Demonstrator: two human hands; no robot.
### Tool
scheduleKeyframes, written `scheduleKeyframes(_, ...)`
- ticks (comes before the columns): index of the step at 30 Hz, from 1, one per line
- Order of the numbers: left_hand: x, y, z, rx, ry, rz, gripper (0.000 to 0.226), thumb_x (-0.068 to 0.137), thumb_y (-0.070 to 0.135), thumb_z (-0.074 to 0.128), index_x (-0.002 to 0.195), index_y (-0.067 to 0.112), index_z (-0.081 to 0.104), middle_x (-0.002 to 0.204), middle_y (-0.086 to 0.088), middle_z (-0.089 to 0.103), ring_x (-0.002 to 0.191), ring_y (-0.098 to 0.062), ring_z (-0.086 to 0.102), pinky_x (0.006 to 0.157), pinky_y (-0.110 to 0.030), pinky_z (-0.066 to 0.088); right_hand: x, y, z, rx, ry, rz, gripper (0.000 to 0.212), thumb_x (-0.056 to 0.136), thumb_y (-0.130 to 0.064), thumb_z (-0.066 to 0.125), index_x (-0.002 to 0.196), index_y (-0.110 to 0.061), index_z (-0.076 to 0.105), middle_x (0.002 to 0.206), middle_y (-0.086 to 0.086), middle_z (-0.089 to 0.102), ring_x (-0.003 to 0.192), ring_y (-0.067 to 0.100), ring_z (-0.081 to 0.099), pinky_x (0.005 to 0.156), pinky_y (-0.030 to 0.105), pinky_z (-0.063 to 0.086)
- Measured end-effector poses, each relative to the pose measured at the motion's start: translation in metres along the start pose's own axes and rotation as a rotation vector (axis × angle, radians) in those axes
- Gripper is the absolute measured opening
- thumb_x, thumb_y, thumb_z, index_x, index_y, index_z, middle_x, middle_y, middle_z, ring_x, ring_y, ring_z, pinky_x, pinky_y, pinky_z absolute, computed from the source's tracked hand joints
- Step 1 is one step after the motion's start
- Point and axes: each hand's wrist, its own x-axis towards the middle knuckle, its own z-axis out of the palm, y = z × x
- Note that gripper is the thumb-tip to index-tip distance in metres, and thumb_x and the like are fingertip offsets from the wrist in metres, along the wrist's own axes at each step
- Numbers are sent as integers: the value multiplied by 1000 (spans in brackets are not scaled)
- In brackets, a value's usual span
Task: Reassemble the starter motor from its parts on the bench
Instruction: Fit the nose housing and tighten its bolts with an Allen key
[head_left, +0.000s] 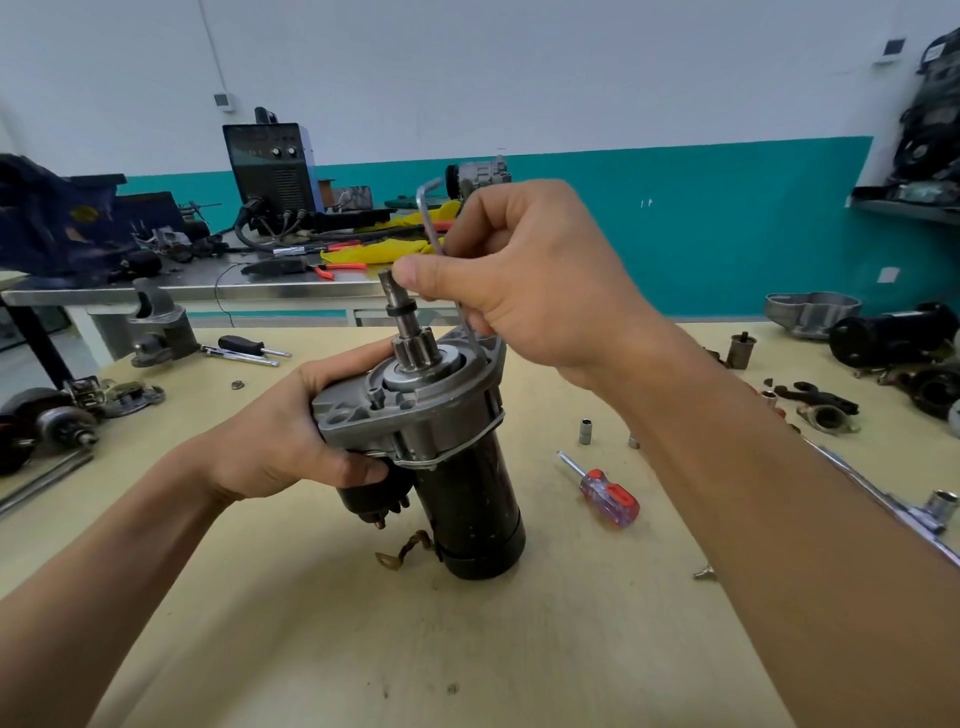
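**Position.** The starter motor (462, 483) is standing on its rear cap on the surface (311, 649), directly beneath the right grip (519, 280) and against the palm of the left grip (291, 431).

**Orientation.** Its long axis is running near vertical and leaning slightly toward the left grip. The shaft (390, 291) and its gear are pointing up.

**Grips.**
- The left grip is wrapping round the flange and the small cylinder at the motor's side.
- The right grip is pinching a hex key (428, 218) between thumb and fingers, short arm uppermost.
- The key is running down to the flange edge under that grip. Whether its tip is seated in a screw head is too small to tell.

**Risks, as judged.**
- A key that is part-seated or held off-line is likely to slip out and round the screw head.
- Turning force applied high above a narrow base is likely to tip or twist the motor if the left grip slackens.
- The right thumb is sitting just beside the shaft end and may be struck on a slip.
- The loose lead (408, 551) below the left grip may get trapped under the body.
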Motion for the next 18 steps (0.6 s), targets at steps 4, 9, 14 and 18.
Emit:
scheduleKeyframes(4, 1, 0, 0, 0, -9, 3, 94, 61, 10, 80, 148, 17, 42, 132, -10, 65, 117, -34, 63, 100, -51, 53, -2, -4, -5, 115, -109, 75, 16, 87, -11, 75, 100, -9, 67, 69, 2, 72, 40, 0, 53, 43, 8, 38)
scheduleKeyframes(9, 1, 0, 0, -18, -26, 1, 95, 61, 10, 80, 148, 17, 41, 133, -7, 65, 119, -32, 63, 101, -44, 53, -1, -8, -15, 109, -179, 88, 13, 98, -16, 61, 95, -10, 71, 71, -1, 70, 45, 9, 52, 40, 16, 39)
scheduleKeyframes(14, 1, 0, 1, -18, -21, 8, 93, 62, 10, 79, 147, 17, 42, 132, -9, 65, 119, -32, 63, 101, -44, 52, -2, -10, -13, 44, -132, 68, 18, 96, -16, 64, 80, -14, 73, 72, 2, 71, 46, 6, 52, 43, 14, 39)
scheduleKeyframes(18, 1, 0, 1, -15, -22, 15, 93, 62, 10, 79, 147, 15, 42, 131, -9, 66, 118, -33, 63, 102, -45, 52, -2, -5, -2, 1, 20, 37, 28, 81, -22, 82, 65, -20, 59, 58, -3, 57, 46, 4, 47, 52, 24, 42)
